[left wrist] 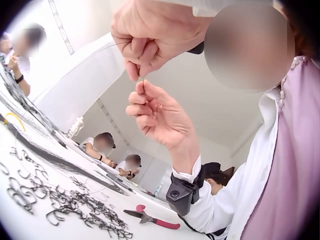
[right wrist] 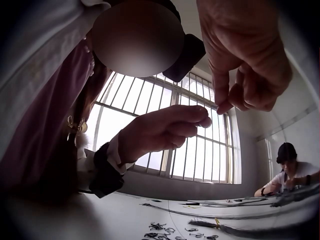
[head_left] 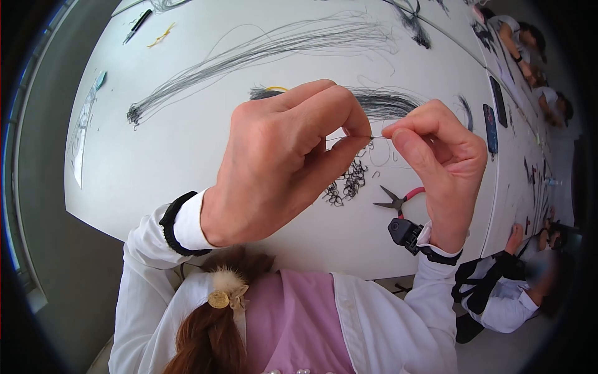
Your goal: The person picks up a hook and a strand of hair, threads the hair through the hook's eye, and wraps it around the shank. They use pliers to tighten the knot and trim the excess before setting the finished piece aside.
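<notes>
My left hand (head_left: 283,165) pinches a thin fishing line between thumb and forefinger, a small dark knot-like spot at its fingertips. Just to the right, my right hand (head_left: 442,162) pinches the same line, leaving a short stretch between the hands. Both are raised above the table; the left wrist view shows the right hand (left wrist: 165,120) below the left hand (left wrist: 150,37), fingertips close together. Beneath them lies a pile of dark fish hooks (head_left: 354,181). Behind the hands is a bundle of dark lines (head_left: 389,105) with a yellow tie, partly hidden by the left hand.
Red-handled pliers (head_left: 398,201) lie by the right wrist. A long spread of loose lines (head_left: 249,55) crosses the white table (head_left: 156,149). Farther off are a black pen (head_left: 137,26), yellow ties (head_left: 161,35) and a phone (head_left: 491,128). Other people sit along the right.
</notes>
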Demonstrator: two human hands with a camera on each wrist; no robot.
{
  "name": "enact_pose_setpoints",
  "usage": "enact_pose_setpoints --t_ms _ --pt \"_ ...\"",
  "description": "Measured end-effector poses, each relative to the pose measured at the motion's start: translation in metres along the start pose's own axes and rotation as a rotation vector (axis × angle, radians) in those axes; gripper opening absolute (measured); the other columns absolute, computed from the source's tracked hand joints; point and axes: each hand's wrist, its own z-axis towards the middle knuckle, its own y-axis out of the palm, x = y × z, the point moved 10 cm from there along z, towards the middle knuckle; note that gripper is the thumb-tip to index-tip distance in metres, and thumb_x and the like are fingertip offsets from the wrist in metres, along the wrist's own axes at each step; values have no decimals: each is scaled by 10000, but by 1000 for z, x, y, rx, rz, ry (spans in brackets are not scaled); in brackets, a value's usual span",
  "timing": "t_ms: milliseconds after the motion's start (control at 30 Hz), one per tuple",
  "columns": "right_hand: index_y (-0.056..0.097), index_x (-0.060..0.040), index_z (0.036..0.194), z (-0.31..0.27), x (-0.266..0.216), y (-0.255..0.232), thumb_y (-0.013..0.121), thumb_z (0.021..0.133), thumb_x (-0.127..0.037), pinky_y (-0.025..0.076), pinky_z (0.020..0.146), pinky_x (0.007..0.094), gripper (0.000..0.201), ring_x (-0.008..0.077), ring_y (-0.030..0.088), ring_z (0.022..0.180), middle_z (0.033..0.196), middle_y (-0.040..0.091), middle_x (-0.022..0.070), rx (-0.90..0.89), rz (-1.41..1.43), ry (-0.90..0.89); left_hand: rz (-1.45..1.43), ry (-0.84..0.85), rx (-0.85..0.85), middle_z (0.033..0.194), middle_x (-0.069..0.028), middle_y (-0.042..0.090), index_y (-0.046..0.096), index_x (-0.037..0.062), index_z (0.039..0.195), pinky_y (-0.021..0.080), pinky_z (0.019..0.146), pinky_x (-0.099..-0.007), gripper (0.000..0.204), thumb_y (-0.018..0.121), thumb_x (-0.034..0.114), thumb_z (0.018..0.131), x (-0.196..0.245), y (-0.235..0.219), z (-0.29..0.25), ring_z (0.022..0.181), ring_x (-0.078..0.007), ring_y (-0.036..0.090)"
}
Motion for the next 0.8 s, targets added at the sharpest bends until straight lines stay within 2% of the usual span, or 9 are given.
enact_pose_setpoints --t_ms 333,400,433,500,533,633,733,767,800 --pt "657 35 825 4 -17 -9 623 745 77 369 621 195 96 84 472 727 808 532 42 -96 -137 -138 -7 71 -62 754 -44 617 589 10 771 324 444 -218 108 642 -77 736 12 3 0 478 -70 429" --pt "685 -5 839 8 -9 -8 671 746 72 323 517 171 122 23 453 630 800 592 11 -106 -23 -172 -55 58 -69 756 -52 618 590 5 772 325 445 -219 105 637 -83 738 13 2 0 483 -70 436" --pt "685 -5 839 8 -8 -6 671 746 72 323 517 171 122 23 453 630 800 592 11 -102 -24 -174 -102 41 -76 758 -59 620 592 0 773 327 446 -219 103 632 -89 740 13 2 0 487 -71 442" --pt "682 8 859 9 7 6 662 773 67 403 585 170 107 37 527 692 811 601 19 -156 255 -30 -114 32 -51 758 -64 620 595 -4 776 326 445 -215 105 631 -95 740 13 -1 0 492 -66 447" --pt "682 8 859 9 8 8 662 773 67 403 585 170 107 37 527 692 811 601 19 -155 255 -32 -127 18 -24 758 -68 619 597 -8 779 325 444 -211 106 630 -101 739 12 -4 0 496 -62 452" --pt "675 21 878 7 21 24 655 805 42 464 695 186 79 66 584 754 831 629 38 -206 455 89 -78 -5 7 747 -63 614 604 -10 793 318 441 -197 119 629 -110 735 11 -11 0 502 -49 452" --pt "675 20 886 4 25 35 647 813 40 471 724 190 81 74 593 773 814 636 40 -177 571 127 -24 1 94 733 -53 603 603 -3 776 309 430 -189 129 643 -112 718 10 -18 0 491 -42 440" --pt "675 22 857 4 22 34 670 787 43 464 643 200 73 71 578 731 773 629 38 -132 487 100 -19 5 100 733 -53 603 603 -3 776 309 430 -189 129 643 -112 718 9 -18 0 491 -42 440" --pt "675 22 857 1 19 35 670 787 43 464 643 200 73 71 578 731 773 629 38 -137 487 94 44 51 135 729 -48 600 602 1 766 306 425 -190 135 652 -110 708 13 -21 0 485 -40 432"
